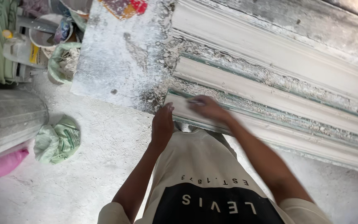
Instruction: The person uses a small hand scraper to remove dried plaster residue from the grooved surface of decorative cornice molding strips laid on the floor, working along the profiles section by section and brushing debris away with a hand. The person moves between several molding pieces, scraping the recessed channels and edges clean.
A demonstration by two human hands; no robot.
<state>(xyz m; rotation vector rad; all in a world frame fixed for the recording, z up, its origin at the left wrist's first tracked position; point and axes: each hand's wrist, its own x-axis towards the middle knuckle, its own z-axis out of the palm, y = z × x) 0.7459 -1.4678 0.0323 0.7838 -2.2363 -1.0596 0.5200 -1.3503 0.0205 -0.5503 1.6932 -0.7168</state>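
— Where were the person's hands?

— Both sat at the near end of a long white moulding, low in the middle of the frame. The left hand stood edge-on against that end, fingers straight and together, its grip flat and closed on nothing. The right hand lay palm down on top of the moulding just beside it. It was blurred, so whether its grip held anything could not be told.

— And the moulding itself?

— It ran from the centre down toward the lower right, along the front edge of a dusty worktop. Two more white mouldings lay parallel behind it: one just above it, another further up. Crumbled plaster and greenish streaks filled the gaps between them.

— What lay on the floor?

— Grey concrete, powdered white. A crumpled green sack sat at the left, near a grey drum lying at the left edge. A pink object showed below the drum. In the upper left were a bucket, a second green sack and other clutter too jumbled to name.
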